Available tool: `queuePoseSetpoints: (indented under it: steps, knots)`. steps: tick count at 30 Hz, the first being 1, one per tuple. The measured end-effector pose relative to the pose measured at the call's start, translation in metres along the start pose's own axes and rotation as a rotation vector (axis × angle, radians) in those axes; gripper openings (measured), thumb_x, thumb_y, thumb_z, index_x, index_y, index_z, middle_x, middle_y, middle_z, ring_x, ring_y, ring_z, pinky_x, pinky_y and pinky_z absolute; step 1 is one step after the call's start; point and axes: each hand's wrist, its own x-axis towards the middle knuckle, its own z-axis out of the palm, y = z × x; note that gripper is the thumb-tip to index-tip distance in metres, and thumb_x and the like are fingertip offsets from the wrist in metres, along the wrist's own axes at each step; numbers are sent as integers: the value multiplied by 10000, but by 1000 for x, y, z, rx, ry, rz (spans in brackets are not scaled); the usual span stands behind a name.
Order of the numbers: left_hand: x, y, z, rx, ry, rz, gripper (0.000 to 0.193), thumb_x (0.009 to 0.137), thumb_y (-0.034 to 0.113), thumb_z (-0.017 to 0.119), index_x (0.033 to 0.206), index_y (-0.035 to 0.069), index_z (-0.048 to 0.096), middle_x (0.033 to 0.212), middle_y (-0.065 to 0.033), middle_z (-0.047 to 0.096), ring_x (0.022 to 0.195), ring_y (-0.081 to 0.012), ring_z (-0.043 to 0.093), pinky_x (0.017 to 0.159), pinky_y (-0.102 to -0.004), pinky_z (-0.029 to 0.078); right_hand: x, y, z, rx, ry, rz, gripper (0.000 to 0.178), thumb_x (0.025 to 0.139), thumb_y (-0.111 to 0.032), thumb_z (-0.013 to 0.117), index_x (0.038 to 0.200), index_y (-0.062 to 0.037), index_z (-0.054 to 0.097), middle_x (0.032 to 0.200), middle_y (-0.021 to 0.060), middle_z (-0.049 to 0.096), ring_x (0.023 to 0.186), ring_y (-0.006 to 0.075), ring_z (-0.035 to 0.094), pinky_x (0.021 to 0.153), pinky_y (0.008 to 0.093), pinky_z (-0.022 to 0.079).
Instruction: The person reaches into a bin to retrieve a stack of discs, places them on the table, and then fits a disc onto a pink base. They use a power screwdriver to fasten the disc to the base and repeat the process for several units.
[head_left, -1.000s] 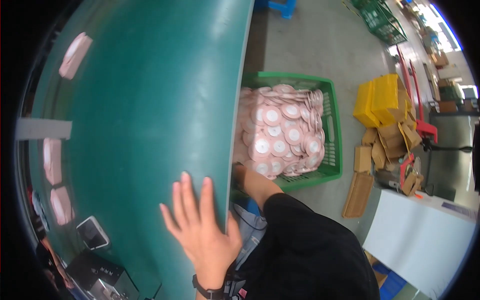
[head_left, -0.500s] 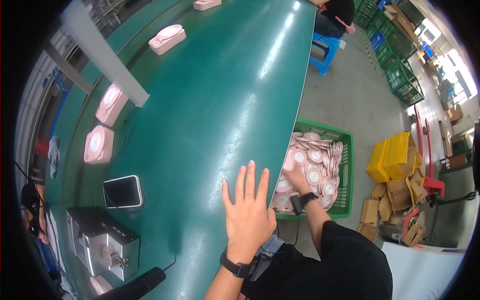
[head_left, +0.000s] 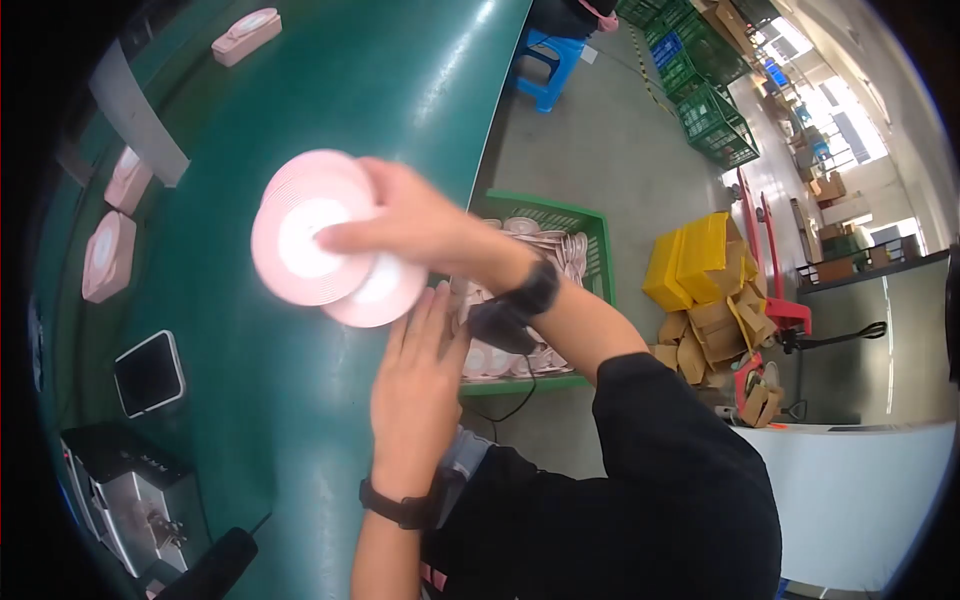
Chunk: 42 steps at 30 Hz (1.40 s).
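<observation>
My right hand (head_left: 425,225) holds a fanned stack of round pink discs (head_left: 305,240) with white centres above the green belt (head_left: 330,90). A black band sits on that wrist. My left hand (head_left: 415,390) lies flat on the belt's near edge, palm down, with its fingertips just under the lowest disc; it holds nothing. A dark watch is on its wrist. Behind both hands stands a green crate (head_left: 545,210) on the floor, with more pink discs (head_left: 565,250) inside.
Pink boxed parts (head_left: 105,255) lie along the belt, with another (head_left: 245,35) at the far end. A black tablet (head_left: 150,372) and a grey metal machine (head_left: 125,490) sit at the near left. On the floor are a blue stool (head_left: 550,65), yellow bins (head_left: 695,255) and cardboard boxes (head_left: 710,335).
My right hand has come up out of the green crate with pink discs and now holds them over the belt. My left hand stays flat on the belt edge.
</observation>
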Motion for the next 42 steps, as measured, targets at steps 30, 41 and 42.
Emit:
queuePoseSetpoints:
  steps: [30,41,42]
  knots:
    - [18,6,5,-163,40,-159,249,866,22,686,1097,87,751,1536,-55,581,1438,-216,529,1197,-486,395,-315,470,-263,-920,1201,1199,1093,792,-530,796,1631,-74,266,1478,382,497,1361,517,517,1157,550,418]
    - [23,6,17,-30,65,-166,144,902,103,693,1038,87,739,1532,-46,582,1427,-209,537,1190,-479,398,-351,465,-252,-1058,1105,1047,604,834,-318,708,1293,62,614,1118,292,730,1047,478,701,932,525,542]
    - [25,5,17,-30,86,-157,146,900,101,690,1037,81,736,1538,-48,575,1430,-211,532,1192,-480,395,-353,464,-260,-1056,1126,1040,557,835,-319,710,1231,69,658,1073,268,751,1012,454,721,903,518,553]
